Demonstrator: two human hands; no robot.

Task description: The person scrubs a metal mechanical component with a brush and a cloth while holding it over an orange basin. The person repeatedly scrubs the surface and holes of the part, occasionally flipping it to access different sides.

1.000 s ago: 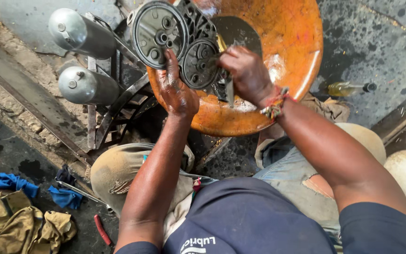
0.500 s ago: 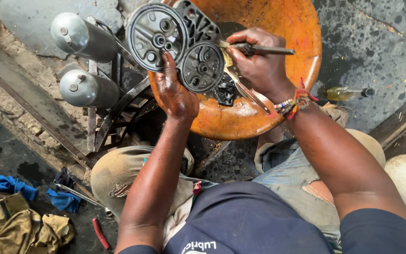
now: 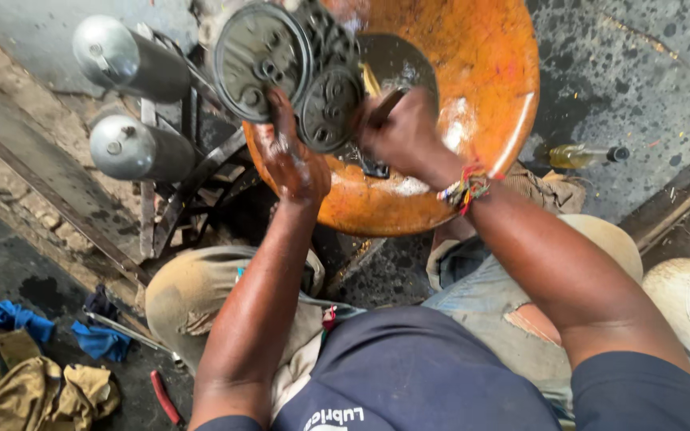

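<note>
Overhead, left hand (image 3: pixel 297 164) grips dark engine cover (image 3: pixel 293 68), long axis left-right.

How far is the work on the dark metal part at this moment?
Done: the dark metal part is lifted over the orange basin, and it looks wet and partly cleaned. In hand: the left hand holds it from below, while the right hand, blurred, works a thin tool against it. Left: the part looks dirty in its recesses, and it has not been set down.
</note>
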